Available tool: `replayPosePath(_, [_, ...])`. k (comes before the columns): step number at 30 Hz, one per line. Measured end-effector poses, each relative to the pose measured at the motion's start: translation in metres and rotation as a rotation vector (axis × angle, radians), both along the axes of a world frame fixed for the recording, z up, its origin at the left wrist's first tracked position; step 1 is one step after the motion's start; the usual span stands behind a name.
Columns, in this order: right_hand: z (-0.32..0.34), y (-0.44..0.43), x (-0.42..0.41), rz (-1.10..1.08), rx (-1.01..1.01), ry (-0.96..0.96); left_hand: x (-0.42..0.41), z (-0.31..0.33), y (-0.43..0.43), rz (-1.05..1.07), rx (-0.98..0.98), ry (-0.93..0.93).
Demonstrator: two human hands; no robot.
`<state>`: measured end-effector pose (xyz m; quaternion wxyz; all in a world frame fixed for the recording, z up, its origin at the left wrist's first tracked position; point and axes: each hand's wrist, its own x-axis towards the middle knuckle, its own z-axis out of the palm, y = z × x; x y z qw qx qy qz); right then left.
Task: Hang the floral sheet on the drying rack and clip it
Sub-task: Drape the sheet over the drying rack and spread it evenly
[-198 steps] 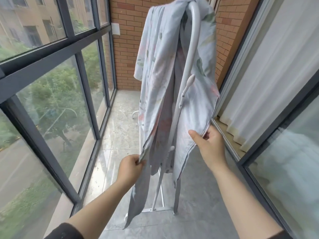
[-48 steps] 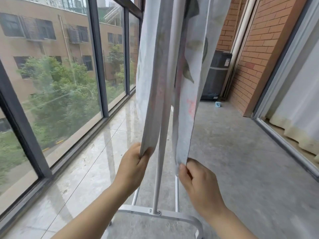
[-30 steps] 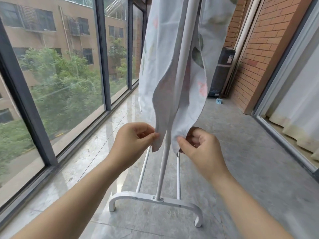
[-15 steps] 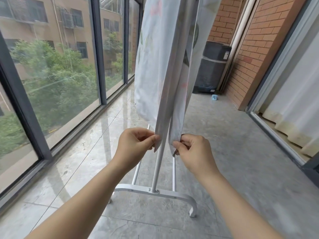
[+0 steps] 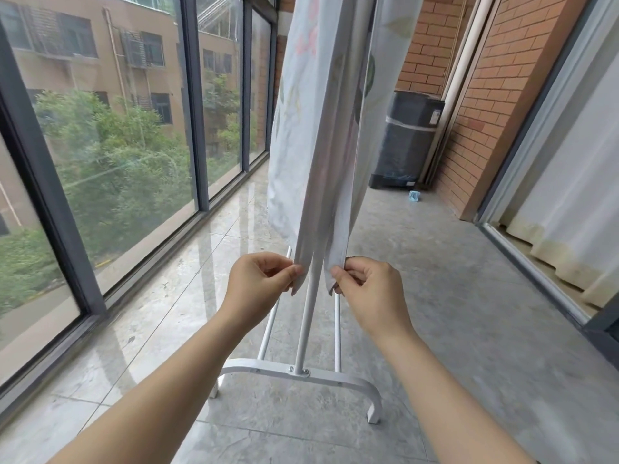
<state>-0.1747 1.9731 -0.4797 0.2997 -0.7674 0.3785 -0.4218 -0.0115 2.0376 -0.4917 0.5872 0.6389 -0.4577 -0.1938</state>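
Observation:
The pale floral sheet [image 5: 315, 128] hangs in two halves over the white drying rack [image 5: 306, 329], one half on each side of its upright pole. My left hand [image 5: 259, 283] pinches the bottom corner of the left half. The bottom corner of the right half is pinched by my right hand [image 5: 366, 289]. Both corners sit close together at about the same height, just either side of the pole. The rack's top bar is out of view. No clip is visible.
The rack's curved white foot [image 5: 301, 371] stands on the floor just ahead of me. Tall windows [image 5: 110, 135] line the left side. A dark covered appliance [image 5: 407, 139] stands by the brick wall at the back, with a small blue item [image 5: 414, 195] beside it. A curtained glass door [image 5: 569, 182] lies to the right.
Both hands slid down the sheet's edges to its bottom corners and brought them level beside the pole. Over the last half second they have stayed almost still.

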Motion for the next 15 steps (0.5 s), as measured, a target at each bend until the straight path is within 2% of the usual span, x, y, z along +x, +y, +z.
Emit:
replayPosePath(6, [-0.012,0.009,-0.010,-0.086,0.002,-0.089,-0.002,-0.006,0.012,0.063,-0.042,0.043])
replayPosePath(15, [-0.059,0.006,-0.034,-0.142,0.114,-0.031,-0.019,-0.057,0.012,-0.044,0.120,0.079])
